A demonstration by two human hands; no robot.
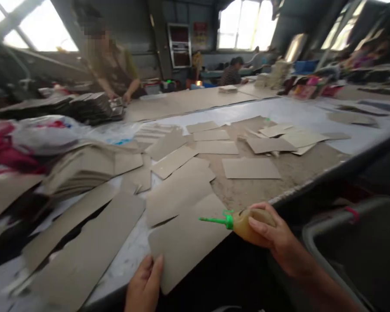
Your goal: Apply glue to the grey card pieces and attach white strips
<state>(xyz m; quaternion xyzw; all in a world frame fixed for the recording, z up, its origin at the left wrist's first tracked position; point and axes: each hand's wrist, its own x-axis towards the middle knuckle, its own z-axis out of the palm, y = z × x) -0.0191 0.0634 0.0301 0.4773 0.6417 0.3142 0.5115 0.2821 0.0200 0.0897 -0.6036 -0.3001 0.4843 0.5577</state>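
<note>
My right hand (274,232) is wrapped round a squeeze bottle (248,225) of yellowish-brown liquid, tilted sideways. Its long green nozzle (214,220) points left, over a grey-brown cardboard sheet (185,242). At the lower left corner of that sheet, my left hand (146,277) pinches the edge between thumb and fingers. Part of the sheet hangs past the table's front edge. Beneath its far side lies another cardboard sheet (175,184). Farther back, a small cardboard rectangle (251,168) rests on a brown, stained board (237,190).
Long cardboard strips (94,242) and a bent cardboard stack (81,167) lie to the left, near a white plastic bag (47,134). At right, below the table edge, stands a grey bin (312,234). Across the table a person (113,69) handles stacked pieces.
</note>
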